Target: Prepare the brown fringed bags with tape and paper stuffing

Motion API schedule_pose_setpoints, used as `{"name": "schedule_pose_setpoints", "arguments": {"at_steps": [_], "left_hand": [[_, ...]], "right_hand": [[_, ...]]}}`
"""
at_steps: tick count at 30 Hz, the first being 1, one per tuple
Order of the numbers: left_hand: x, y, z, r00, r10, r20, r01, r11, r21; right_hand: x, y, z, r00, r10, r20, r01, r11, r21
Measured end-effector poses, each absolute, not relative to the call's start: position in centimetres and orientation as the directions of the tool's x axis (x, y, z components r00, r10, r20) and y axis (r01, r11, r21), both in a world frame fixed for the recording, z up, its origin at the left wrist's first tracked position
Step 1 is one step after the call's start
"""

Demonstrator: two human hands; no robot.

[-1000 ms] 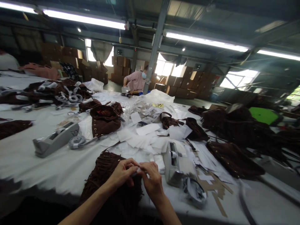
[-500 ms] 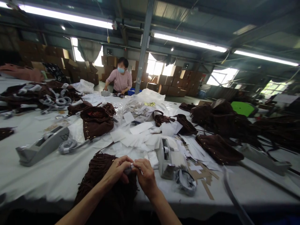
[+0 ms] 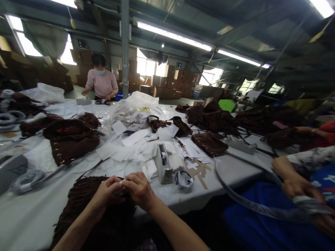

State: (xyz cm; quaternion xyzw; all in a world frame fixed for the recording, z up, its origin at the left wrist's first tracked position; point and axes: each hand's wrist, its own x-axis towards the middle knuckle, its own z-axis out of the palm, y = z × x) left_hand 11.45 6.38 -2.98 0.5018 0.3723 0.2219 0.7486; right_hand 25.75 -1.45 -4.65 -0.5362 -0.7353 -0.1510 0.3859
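Observation:
My left hand (image 3: 108,191) and my right hand (image 3: 140,190) meet fingertip to fingertip over a brown fringed suede bag (image 3: 86,209) that lies at the table's near edge. Both pinch a small white piece (image 3: 121,181) between them; what it is stays too small to tell. A grey tape dispenser (image 3: 163,164) stands just right of my right hand, with a roll of wrapped strap (image 3: 184,180) beside it.
White paper slips (image 3: 136,137) and more brown bags (image 3: 70,137) litter the white table (image 3: 230,170). A person in pink (image 3: 101,83) works at the far side. At the right, another person's hands (image 3: 293,181) hold a long grey strap (image 3: 248,202). Cardboard boxes line the back.
The view has swung right, bringing the co-worker at the right into sight. My hands stay together on the small white piece over the fringed bag.

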Motion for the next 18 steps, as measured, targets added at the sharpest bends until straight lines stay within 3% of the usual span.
{"name": "schedule_pose_setpoints", "arguments": {"at_steps": [8, 18], "left_hand": [[11.4, 5.9, -3.2, 0.616, 0.687, -0.387, 0.022, 0.476, 0.879], [12.0, 5.4, -4.1, 0.553, 0.792, -0.258, 0.073, 0.262, 0.962]], "right_hand": [[25.9, -2.1, -5.0, -0.093, 0.685, 0.722, 0.929, 0.321, -0.184], [26.2, -3.3, -5.9, -0.092, 0.729, 0.678, 0.954, 0.259, -0.149]]}}
